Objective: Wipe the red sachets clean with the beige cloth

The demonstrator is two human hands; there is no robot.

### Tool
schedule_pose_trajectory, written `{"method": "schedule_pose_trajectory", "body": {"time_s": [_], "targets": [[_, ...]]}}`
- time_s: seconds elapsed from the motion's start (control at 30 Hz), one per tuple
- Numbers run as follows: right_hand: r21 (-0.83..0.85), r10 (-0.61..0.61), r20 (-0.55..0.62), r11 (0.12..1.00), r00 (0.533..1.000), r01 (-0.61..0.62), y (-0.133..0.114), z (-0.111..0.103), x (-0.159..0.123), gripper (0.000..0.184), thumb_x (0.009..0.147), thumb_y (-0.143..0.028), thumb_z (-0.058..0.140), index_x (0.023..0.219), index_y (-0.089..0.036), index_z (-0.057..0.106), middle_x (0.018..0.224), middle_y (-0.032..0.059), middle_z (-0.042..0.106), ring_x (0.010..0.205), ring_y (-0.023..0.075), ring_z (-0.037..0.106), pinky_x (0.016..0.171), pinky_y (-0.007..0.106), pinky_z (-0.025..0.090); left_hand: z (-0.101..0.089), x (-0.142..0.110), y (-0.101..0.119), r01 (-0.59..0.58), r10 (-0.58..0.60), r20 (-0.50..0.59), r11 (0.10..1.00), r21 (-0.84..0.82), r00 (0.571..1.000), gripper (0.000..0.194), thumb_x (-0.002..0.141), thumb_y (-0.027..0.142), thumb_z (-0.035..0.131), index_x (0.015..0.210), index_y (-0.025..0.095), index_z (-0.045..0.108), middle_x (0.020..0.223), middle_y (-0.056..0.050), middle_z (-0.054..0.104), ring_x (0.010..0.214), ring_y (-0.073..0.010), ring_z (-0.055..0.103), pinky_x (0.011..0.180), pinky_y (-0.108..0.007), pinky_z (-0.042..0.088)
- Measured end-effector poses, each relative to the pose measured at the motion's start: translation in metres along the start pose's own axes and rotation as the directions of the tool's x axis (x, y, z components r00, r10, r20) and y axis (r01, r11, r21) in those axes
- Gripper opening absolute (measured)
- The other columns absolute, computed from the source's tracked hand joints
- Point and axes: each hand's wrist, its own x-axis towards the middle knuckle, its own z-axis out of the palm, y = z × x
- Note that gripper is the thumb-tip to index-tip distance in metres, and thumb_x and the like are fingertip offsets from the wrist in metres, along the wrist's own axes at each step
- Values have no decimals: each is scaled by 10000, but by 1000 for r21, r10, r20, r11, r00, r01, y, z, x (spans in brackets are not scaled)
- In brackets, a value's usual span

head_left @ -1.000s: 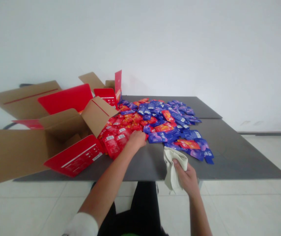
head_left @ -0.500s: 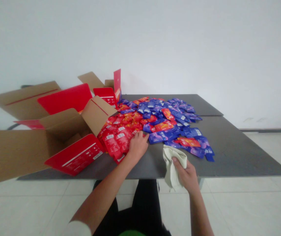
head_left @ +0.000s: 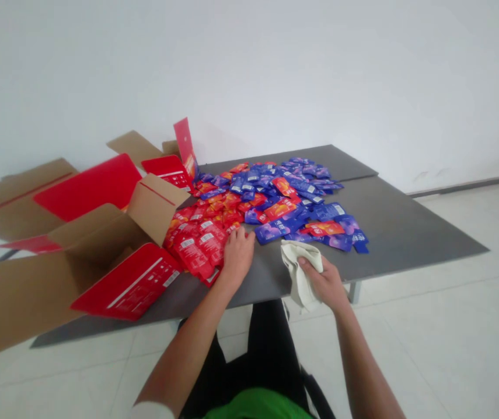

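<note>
A large heap of small foil sachets (head_left: pixel 258 203), red-orange ones to the left and blue-purple ones to the right, lies on the dark grey tabletop (head_left: pixel 389 233). My left hand (head_left: pixel 238 254) rests palm down at the heap's near edge, with its fingertips on or beside the red sachets. My right hand (head_left: pixel 324 283) grips a crumpled off-white cloth (head_left: pixel 298 270) on the tabletop, close to the blue sachets and near the table's front edge.
An open cardboard carton (head_left: pixel 96 244) with red-printed flaps stands at the table's left end, partly overhanging it and bordering the sachets. A seam crosses the tabletop. A white wall stands behind, with a tiled floor below.
The whole view has tilted and shifted as my head turned. My left hand has drawn slightly back along the red sachets. My right hand still holds the cloth.
</note>
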Motion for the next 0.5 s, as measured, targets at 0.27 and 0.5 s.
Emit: {"method": "schedule_pose_trajectory", "body": {"time_s": [0.27,0.5], "targets": [[17,12,37,1000,999,-13,-1,-1,0,451,900,-558,679,1162,-200,763,994,55,767,877,253,688,772,333,537,1,-3,-6,29,-30,-15,998,-64,999,489,985,38,382,1449,157,480,1432,-176,554,1244,-241,618,977,-335,543],[27,12,19,1000,1000,-12,3,0,0,445,889,-556,690,1161,-212,771,989,60,765,910,273,689,786,355,546,-7,-5,-9,120,-122,5,976,-182,993,587,961,-2,395,1542,76,380,1256,-197,713,1144,-252,705,944,-339,573]]}}
